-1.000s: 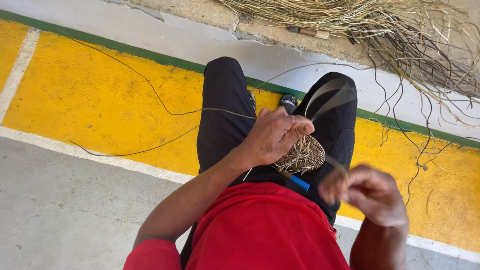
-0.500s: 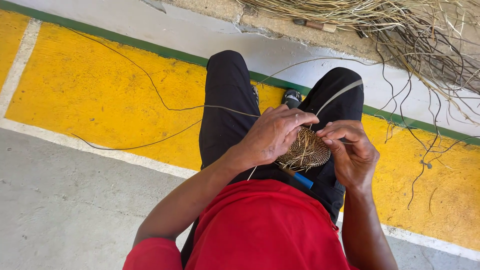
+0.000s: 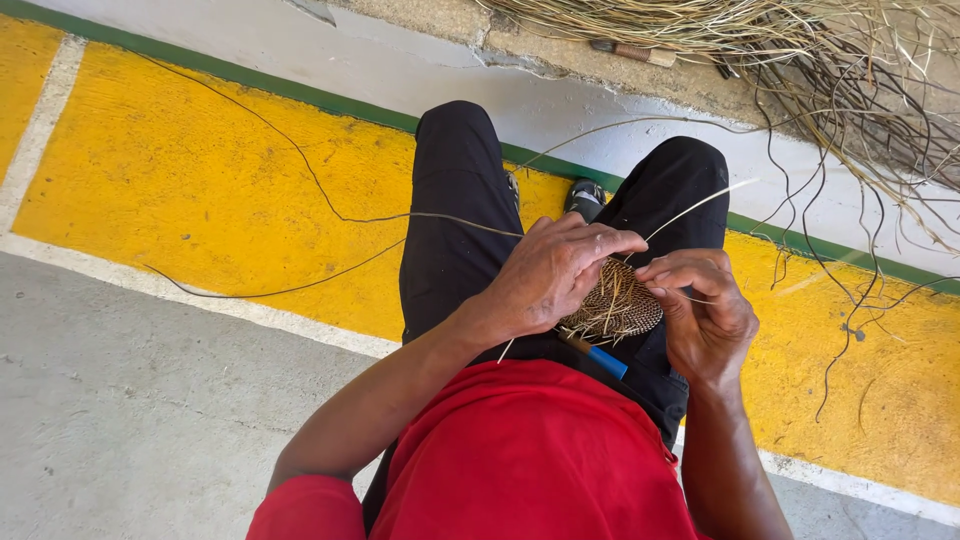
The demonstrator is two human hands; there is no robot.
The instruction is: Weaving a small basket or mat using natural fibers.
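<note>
A small round woven disc (image 3: 615, 305) of tan fibre rests on my lap, over black trousers. My left hand (image 3: 555, 270) covers its left half and grips it, fingers curled over the top edge. My right hand (image 3: 700, 305) sits at the disc's right edge, fingertips pinched on a thin pale strand (image 3: 700, 208) that runs up and to the right. A blue-handled tool (image 3: 598, 356) lies on my lap just below the disc.
A large pile of loose dry fibre (image 3: 800, 50) lies along the kerb at the top right, with a wooden-handled tool (image 3: 630, 50) beside it. Long thin strands (image 3: 300, 180) trail across the yellow painted floor to the left. Grey concrete lies at the lower left.
My right hand came in from the lower right, where it was raised and blurred, to the disc's right edge and closed on a strand. My left hand stayed on the disc.
</note>
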